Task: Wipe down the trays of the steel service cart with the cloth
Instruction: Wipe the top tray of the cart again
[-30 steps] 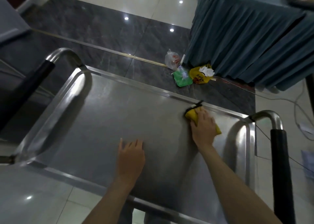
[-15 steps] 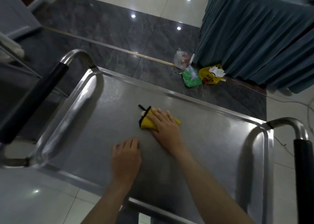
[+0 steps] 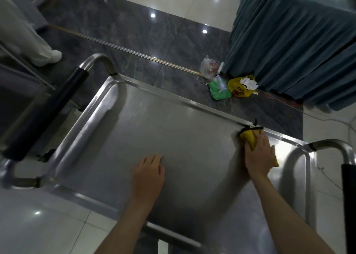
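Since half a second ago the right hand [image 3: 259, 154] has swept the folded yellow cloth with black trim [image 3: 249, 138] from the middle of the tray out to its far right part, where the cloth now lies touching the far rim. The right hand lies palm down on top of the cloth with its fingers laid over it, pressing it onto the metal; whether the fingertips curl round the cloth's edge cannot be told. One yellow corner shows beyond the fingers at the far side and another peeks out at the right side of the wrist. The left hand [image 3: 148, 173] has stayed where it was, resting flat on the near middle of the shiny steel top tray [image 3: 134, 130] of the service cart, fingers straight and close together, holding nothing. The tray has a raised rim and rounded corners. A steel tube handle with a black grip [image 3: 44, 114] stands at the cart's left end, and another black-gripped handle [image 3: 348, 196] at the right end. On the dark marbled floor beyond the far rim lie a clear plastic bag [image 3: 208, 67], a green plastic bag [image 3: 219, 90] and a yellow plastic bag with white paper in it [image 3: 241, 87], just beside the pleated teal table skirt [image 3: 292, 47]. At the far left a person's white trouser leg and shoe [image 3: 38, 47] stand on the floor.
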